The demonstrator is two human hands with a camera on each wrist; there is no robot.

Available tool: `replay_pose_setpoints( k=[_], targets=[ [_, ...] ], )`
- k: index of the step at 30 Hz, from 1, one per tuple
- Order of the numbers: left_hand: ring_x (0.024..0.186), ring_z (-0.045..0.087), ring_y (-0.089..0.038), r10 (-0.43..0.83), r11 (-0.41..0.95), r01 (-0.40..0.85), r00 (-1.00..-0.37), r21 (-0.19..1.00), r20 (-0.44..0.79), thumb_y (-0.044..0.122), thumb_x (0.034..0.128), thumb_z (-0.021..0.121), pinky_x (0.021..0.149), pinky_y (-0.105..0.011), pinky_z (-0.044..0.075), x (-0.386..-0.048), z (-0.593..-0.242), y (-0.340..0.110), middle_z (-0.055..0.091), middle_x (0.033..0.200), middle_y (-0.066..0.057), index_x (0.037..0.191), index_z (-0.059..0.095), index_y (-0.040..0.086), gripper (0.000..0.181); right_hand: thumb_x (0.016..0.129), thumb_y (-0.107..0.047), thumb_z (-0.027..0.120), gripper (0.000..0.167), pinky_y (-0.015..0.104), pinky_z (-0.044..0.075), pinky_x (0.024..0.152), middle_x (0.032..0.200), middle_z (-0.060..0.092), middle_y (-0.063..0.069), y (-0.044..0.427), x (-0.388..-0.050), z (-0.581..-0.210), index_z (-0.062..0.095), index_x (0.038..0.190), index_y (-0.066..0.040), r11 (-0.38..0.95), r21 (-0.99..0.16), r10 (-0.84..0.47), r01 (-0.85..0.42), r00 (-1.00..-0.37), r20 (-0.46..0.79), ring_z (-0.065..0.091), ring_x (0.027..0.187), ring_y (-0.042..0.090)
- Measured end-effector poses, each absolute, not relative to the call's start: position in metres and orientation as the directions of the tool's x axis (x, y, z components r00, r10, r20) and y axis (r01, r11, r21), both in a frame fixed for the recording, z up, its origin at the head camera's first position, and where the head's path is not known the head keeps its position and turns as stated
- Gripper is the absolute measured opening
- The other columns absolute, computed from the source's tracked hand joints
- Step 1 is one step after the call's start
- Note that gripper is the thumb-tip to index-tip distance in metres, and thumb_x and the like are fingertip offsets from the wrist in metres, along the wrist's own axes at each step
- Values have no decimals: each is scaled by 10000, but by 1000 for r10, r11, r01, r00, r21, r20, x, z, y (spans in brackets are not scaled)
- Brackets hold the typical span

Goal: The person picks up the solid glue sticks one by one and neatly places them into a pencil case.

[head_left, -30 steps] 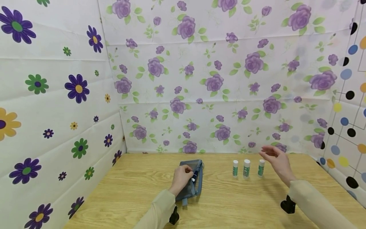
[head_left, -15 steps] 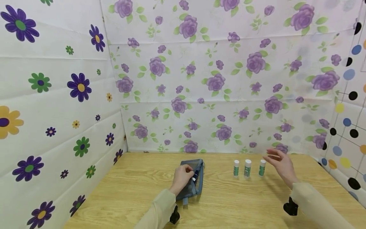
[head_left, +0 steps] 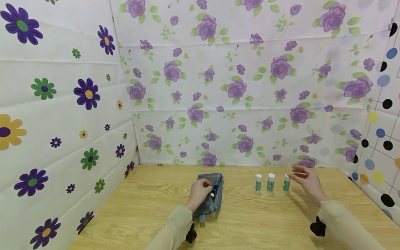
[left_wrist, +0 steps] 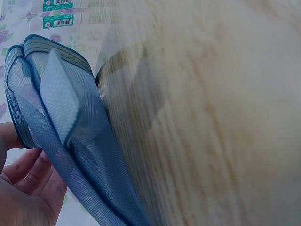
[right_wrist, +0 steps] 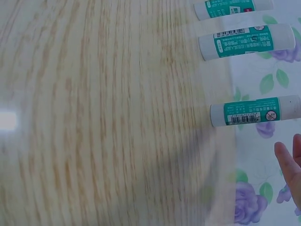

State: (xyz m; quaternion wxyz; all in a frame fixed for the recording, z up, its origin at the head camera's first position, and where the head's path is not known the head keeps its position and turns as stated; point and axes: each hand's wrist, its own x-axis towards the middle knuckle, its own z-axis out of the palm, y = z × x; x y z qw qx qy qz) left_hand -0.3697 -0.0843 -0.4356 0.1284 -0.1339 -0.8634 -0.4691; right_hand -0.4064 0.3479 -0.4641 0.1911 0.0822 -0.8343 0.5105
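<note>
My left hand [head_left: 199, 193] grips the edge of a blue mesh pouch [head_left: 204, 208], thumb and fingers around its rim. The pouch's zip side gapes, and a dark tube with a white band [head_left: 214, 192] shows inside. In the left wrist view the pouch [left_wrist: 89, 127] stands beside the fingers [left_wrist: 35, 176]. Three white and green glue sticks stand upright: a left one [head_left: 258, 183], a taller middle one [head_left: 271, 183] and a right one [head_left: 286, 183]. Beside the right stick's cap is my right hand [head_left: 307, 180], fingers extended; in the right wrist view a small gap separates fingers and stick [right_wrist: 254, 111].
The wooden table [head_left: 243, 222] meets a wall of purple-flowered cloth [head_left: 218, 139] behind. Cloth walls also stand at left [head_left: 103, 152] and right [head_left: 378, 152]. Black wrist devices hang under both sleeves [head_left: 191, 234].
My right hand has come closer to the right glue stick, after drifting slightly away from it. The left hand keeps its grip on the pouch. The head view has shifted slightly.
</note>
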Motion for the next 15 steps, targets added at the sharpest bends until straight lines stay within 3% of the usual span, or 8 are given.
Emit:
replay_pose_setpoints(
  k=[3, 11, 15],
  targets=[
    [584, 500, -133, 111, 528, 353, -930, 773, 349, 24, 811, 595, 511, -290, 420, -370, -437, -84, 556, 706, -3, 852, 649, 0, 72, 799, -445, 638, 581, 313, 469, 716, 1166, 500, 94, 354, -418, -478, 492, 1260, -122, 477, -822, 90, -310, -914, 397, 509, 983, 217],
    [582, 500, -129, 109, 527, 358, -928, 771, 356, 25, 812, 600, 512, -285, 423, -371, -439, -84, 556, 704, 0, 850, 653, 5, 69, 798, -468, 630, 664, 280, 479, 707, 1185, 475, 130, 354, -426, -493, 435, 1294, -71, 454, -826, 74, -333, -910, 408, 487, 1028, 314],
    [574, 496, -131, 110, 524, 361, -927, 771, 360, 26, 813, 600, 510, -285, 423, -371, -439, -84, 553, 698, 2, 839, 652, 16, 59, 806, -439, 637, 668, 247, 478, 696, 1179, 469, 163, 354, -427, -495, 421, 1292, -33, 434, -821, 46, -372, -901, 432, 496, 1005, 248]
  ],
)
